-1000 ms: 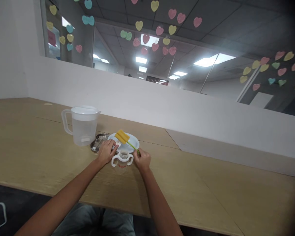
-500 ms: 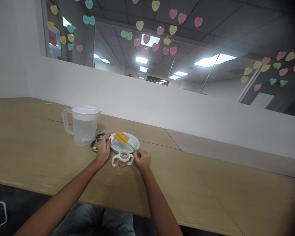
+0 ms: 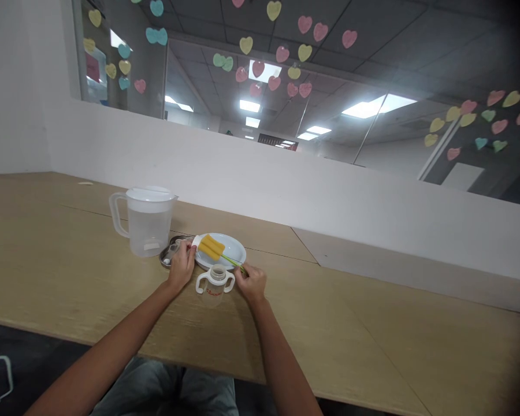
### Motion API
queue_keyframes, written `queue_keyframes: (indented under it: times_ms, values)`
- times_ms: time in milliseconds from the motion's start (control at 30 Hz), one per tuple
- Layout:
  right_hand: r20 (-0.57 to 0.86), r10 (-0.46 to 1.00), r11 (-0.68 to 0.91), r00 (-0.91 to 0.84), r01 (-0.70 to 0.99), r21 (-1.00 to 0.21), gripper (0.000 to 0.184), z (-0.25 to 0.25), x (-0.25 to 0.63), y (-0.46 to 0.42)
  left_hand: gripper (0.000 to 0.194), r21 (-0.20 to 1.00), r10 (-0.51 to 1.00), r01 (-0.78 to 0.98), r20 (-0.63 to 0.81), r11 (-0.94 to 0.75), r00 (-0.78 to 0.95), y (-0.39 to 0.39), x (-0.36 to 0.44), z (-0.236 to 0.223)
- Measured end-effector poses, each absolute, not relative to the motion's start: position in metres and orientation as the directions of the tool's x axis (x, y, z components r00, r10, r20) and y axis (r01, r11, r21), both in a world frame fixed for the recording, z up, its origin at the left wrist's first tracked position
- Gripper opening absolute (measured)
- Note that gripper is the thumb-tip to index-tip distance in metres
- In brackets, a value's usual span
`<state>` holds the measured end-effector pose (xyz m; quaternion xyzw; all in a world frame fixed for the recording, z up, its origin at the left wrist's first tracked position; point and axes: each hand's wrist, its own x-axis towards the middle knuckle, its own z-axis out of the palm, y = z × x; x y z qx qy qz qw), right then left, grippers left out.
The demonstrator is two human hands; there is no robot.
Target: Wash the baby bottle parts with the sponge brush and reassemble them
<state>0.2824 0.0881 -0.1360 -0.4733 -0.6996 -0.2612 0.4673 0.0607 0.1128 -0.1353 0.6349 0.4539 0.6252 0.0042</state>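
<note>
Heart-shaped notes [image 3: 304,52] dot a wide window [image 3: 320,104] above the white wall [image 3: 260,173].

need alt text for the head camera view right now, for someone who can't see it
The right hand holds a yellow sponge brush against a small white piece in the left hand, behind a two-handled bottle.
</note>
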Motion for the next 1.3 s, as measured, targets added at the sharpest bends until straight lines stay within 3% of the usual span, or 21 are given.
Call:
queue_keyframes:
  times_ms: [500,667,833,1300]
  values:
    - [0.9,0.419,0.409,-0.116,0.91,-0.073,0.036,-0.138,0.284,0.09,0.013,0.462,0.504,0.548,0.86,-0.697,-0.084,0.111,0.06,-0.138]
    - [0.905,0.412,0.374,-0.109,0.926,-0.059,0.037,-0.138,0.284,0.092,0.019,0.433,0.449,0.566,0.885,-0.701,-0.122,0.109,0.062,-0.133]
    - [0.902,0.425,0.342,-0.077,0.936,-0.081,0.035,-0.137,0.282,0.092,0.032,0.476,0.427,0.611,0.872,-0.632,-0.237,0.109,0.062,-0.129]
    - [0.905,0.418,0.364,-0.085,0.928,-0.081,0.035,-0.137,0.281,0.09,0.041,0.48,0.438,0.63,0.867,-0.61,-0.238,0.112,0.062,-0.128]
